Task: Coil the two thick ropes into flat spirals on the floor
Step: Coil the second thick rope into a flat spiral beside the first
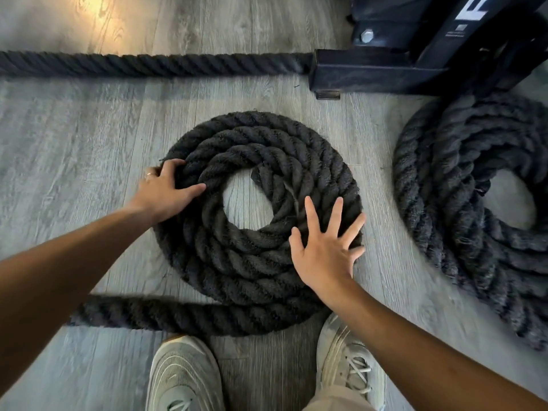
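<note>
Head view shows the centre rope coil [258, 221] lying flat on the grey floor [74, 137] (its tail trailing left near the shoes). Left hand [166, 192] grips its outer turns; right hand [326, 247] presses it, fingers spread. Second coil [474, 209] lies right, beside a black frame [415, 54].

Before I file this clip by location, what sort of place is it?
Most likely a gym or home workout room: thick battle-style ropes, one coil under the hands and another coil beside it, a bolted black steel equipment base, and grey wood-look floor.
</note>
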The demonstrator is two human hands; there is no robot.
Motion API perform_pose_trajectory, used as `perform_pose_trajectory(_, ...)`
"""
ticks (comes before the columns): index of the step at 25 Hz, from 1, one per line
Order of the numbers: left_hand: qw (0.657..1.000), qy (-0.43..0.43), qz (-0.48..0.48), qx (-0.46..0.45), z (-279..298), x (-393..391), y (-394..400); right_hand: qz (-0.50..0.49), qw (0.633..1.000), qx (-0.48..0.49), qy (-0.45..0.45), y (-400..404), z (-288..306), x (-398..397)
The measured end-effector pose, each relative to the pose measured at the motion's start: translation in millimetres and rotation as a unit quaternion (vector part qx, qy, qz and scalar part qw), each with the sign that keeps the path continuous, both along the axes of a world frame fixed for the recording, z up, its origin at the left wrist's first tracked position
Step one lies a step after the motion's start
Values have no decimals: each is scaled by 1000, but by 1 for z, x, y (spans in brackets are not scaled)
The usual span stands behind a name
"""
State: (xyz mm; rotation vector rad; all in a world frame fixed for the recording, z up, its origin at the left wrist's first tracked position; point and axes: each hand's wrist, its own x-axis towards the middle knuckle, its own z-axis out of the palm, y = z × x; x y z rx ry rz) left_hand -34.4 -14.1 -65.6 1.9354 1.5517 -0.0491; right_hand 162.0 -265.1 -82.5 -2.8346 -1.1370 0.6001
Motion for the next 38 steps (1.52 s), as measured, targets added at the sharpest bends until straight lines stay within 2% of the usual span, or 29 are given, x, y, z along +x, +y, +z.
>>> perform_pose_trajectory(2,1000,1,0,18,-2,-3,-1,18,1000,0,-8,8,0,7)
perform_pose_trajectory(4,999,-11,39,25,1,-8,-12,52,998,-3,-28,16,-1,21)
perform_pose_trajectory(8,990,-27,140,24,6,-21,-75,195,980,-20,-31,53,4,84)
perform_pose_trajectory(10,986,-48,162,-16,7,-26,-118,255,963,-40,-82,82,10,105)
perform_pose_trajectory(12,983,-66,168,-46,6,-31,-148,228,964,-70,-116,100,12,107)
perform_pose_trajectory(14,983,-60,170,-35,5,-34,-149,119,989,-67,-58,100,14,95)
perform_pose_trajectory(16,985,-48,168,2,6,-35,-124,42,999,-25,-4,73,10,72)
perform_pose_trajectory(19,990,-52,124,44,13,-27,-58,6,1000,12,-13,17,3,29)
perform_pose_trajectory(21,998,-17,40,34,19,-13,-21,-20,1000,6,-5,-2,0,9)
perform_pose_trajectory(23,998,53,-39,19,18,0,-3,-29,1000,-2,-11,-5,0,3)
perform_pose_trajectory(25,989,126,-71,40,12,5,-2,-12,1000,-8,-25,0,2,8)
perform_pose_trajectory(27,985,151,-57,57,11,2,-11,19,999,-16,-42,7,1,23)
perform_pose_trajectory(30,987,156,12,49,11,-9,-47,115,991,-30,-58,33,4,74)
perform_pose_trajectory(33,990,113,80,3,13,-17,-101,193,973,-90,-93,78,11,118)
perform_pose_trajectory(35,994,75,82,-20,16,-20,-130,166,971,-136,-103,104,14,123)
perform_pose_trajectory(38,991,36,122,-30,14,-25,-123,95,991,-98,-2,109,15,100)
